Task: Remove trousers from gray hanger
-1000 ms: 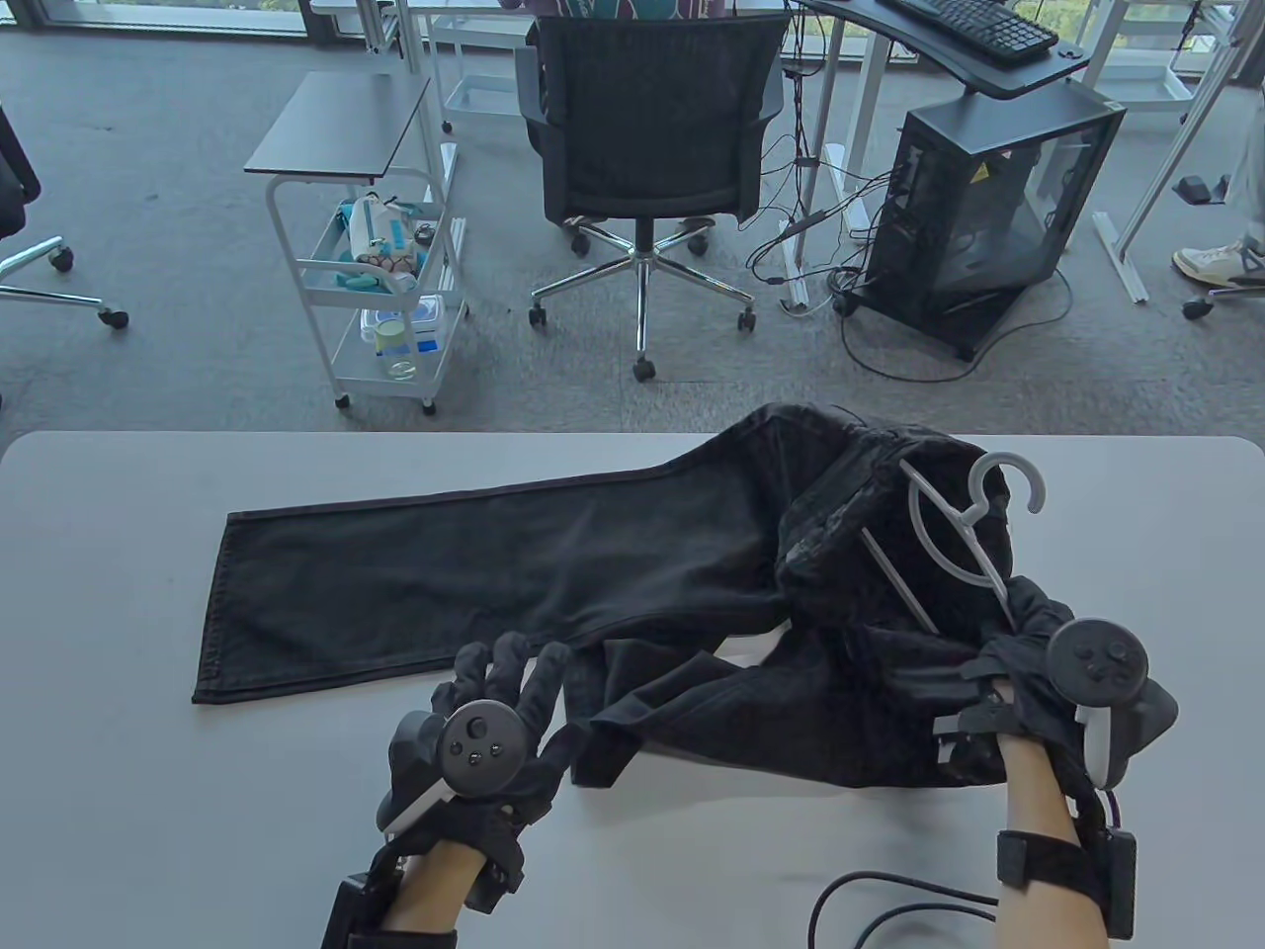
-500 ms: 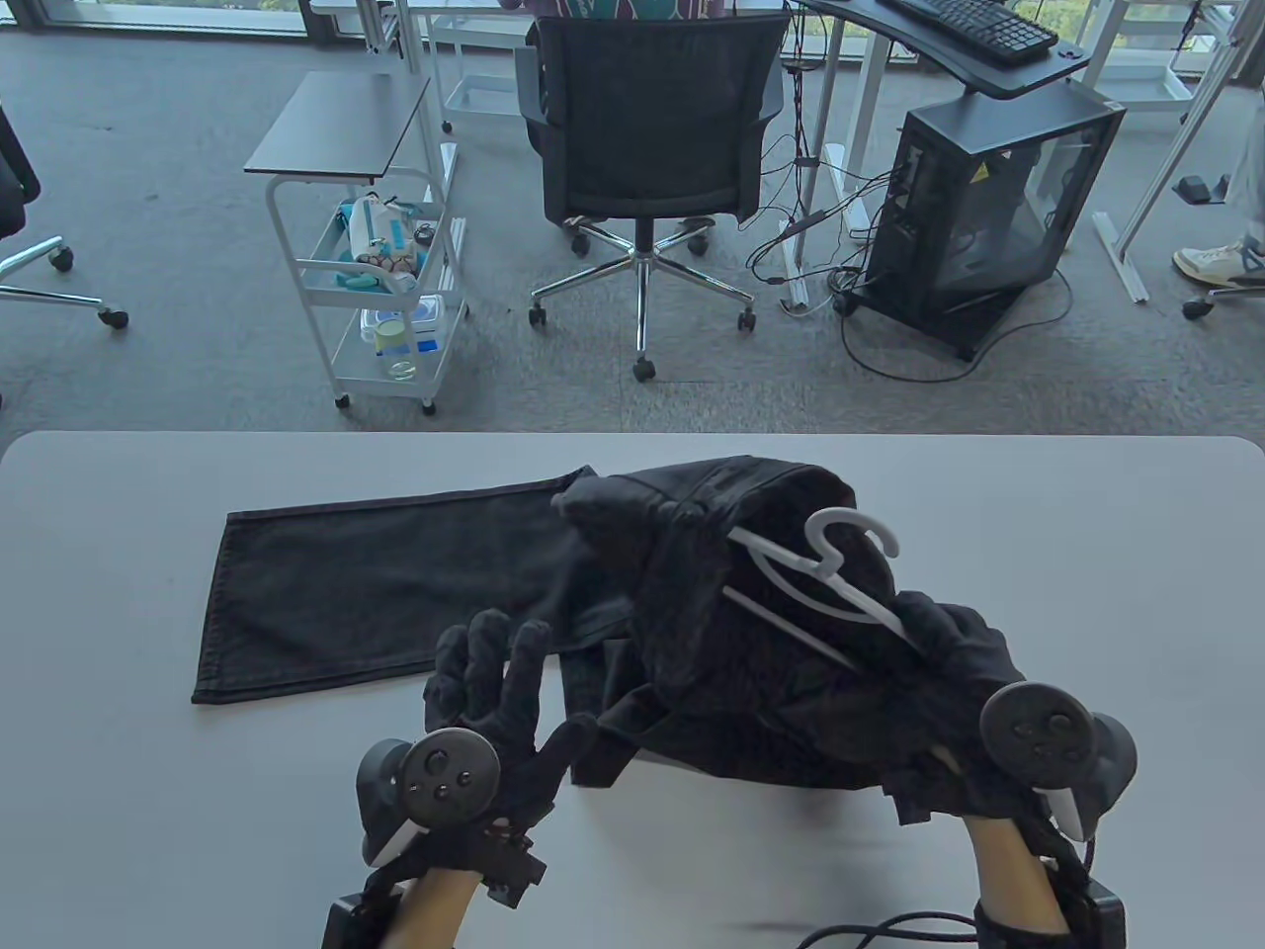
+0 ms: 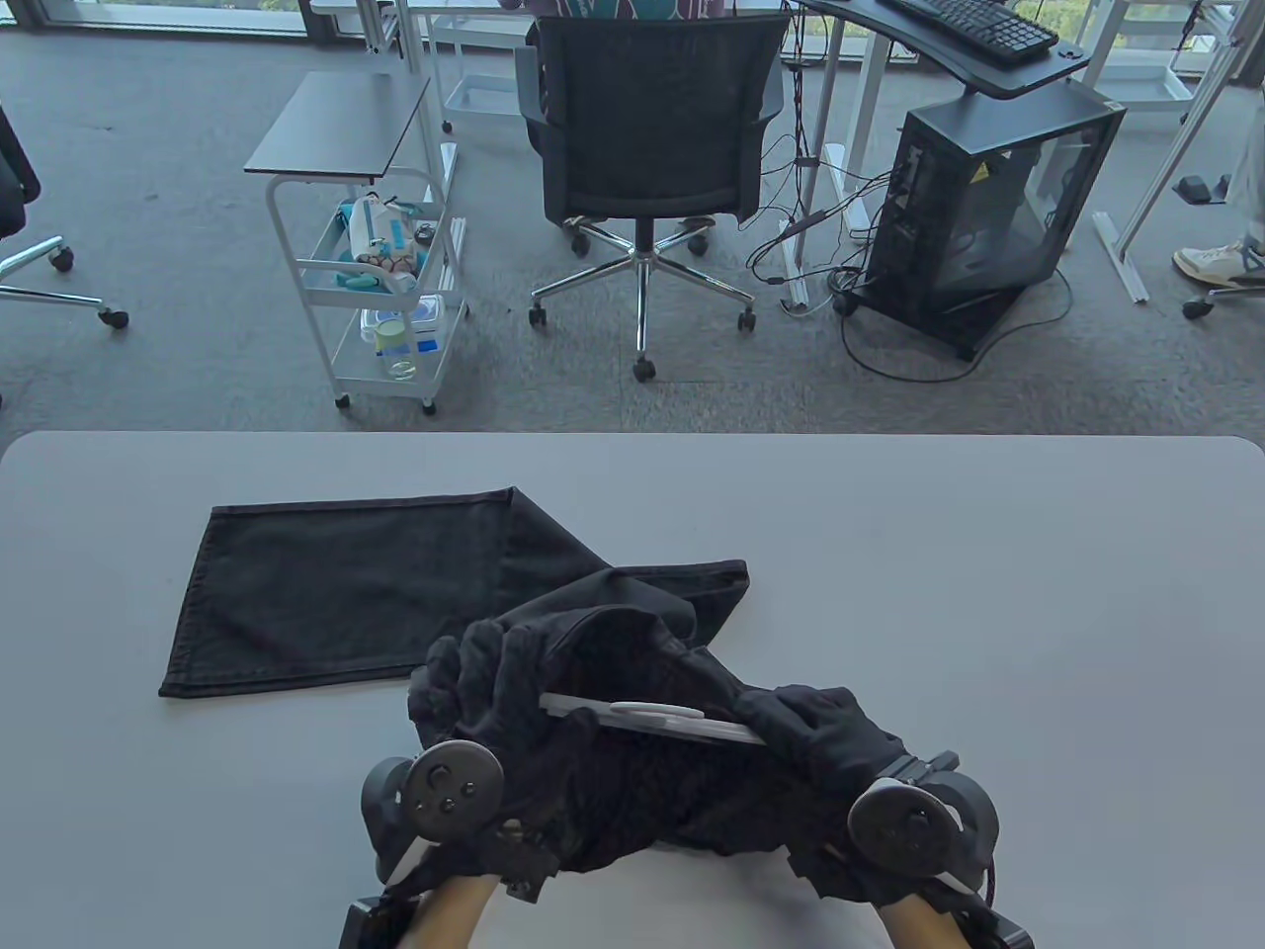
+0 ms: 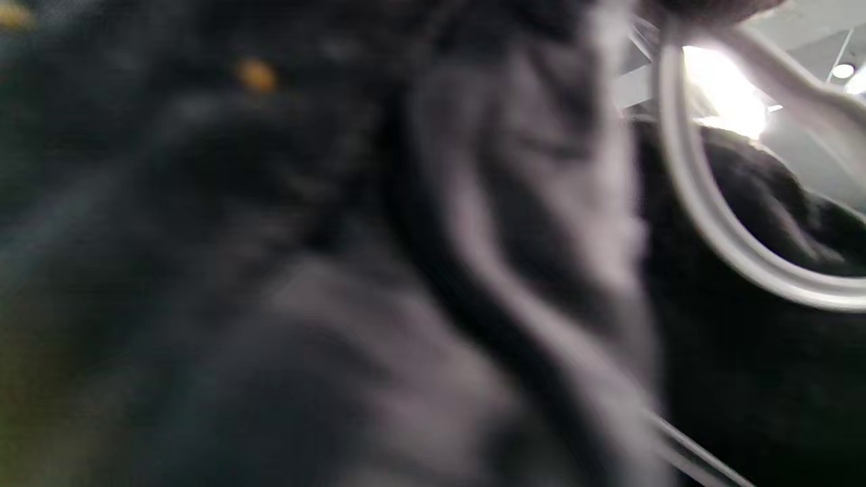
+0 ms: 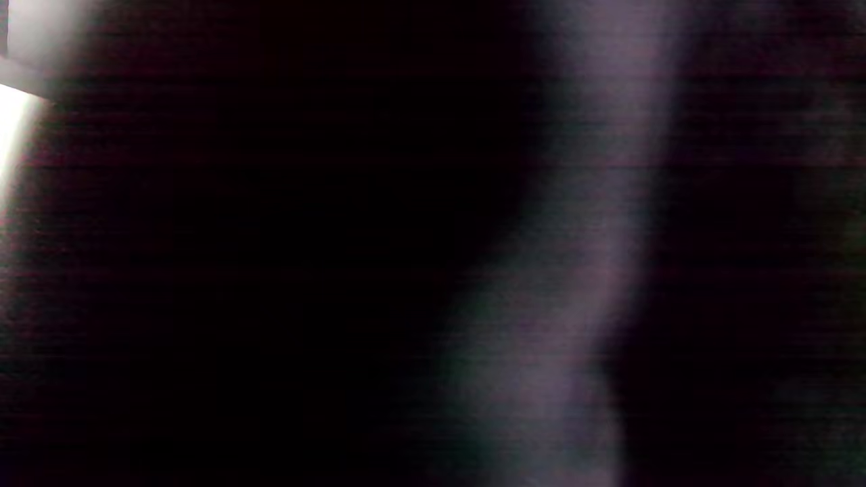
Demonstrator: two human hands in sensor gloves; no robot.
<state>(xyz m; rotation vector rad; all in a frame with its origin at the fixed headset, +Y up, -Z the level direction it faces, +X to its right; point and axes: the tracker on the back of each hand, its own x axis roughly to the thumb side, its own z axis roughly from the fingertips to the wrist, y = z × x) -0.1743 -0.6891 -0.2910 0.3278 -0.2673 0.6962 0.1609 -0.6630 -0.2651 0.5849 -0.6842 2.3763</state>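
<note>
The black trousers (image 3: 336, 593) lie with one leg flat on the table at the left. The rest is bunched up (image 3: 642, 801) between my hands at the front edge. The gray hanger (image 3: 652, 717) shows edge-on as a pale bar across the bunch. My right hand (image 3: 791, 722) grips its right end. My left hand (image 3: 494, 682) holds the bunched cloth at its left end. The left wrist view is blurred: dark cloth and a curve of the hanger (image 4: 703, 216). The right wrist view is dark and blurred.
The gray table (image 3: 988, 593) reaches to the right and far edges. Beyond it on the floor stand an office chair (image 3: 647, 129), a white cart (image 3: 380, 287) and a black computer tower (image 3: 978, 217).
My right hand has carried the hanger and the bunched trousers from the right to the front centre. The hanger now lies edge-on. My left hand has closed on the cloth. The flat leg has folded and shifted left.
</note>
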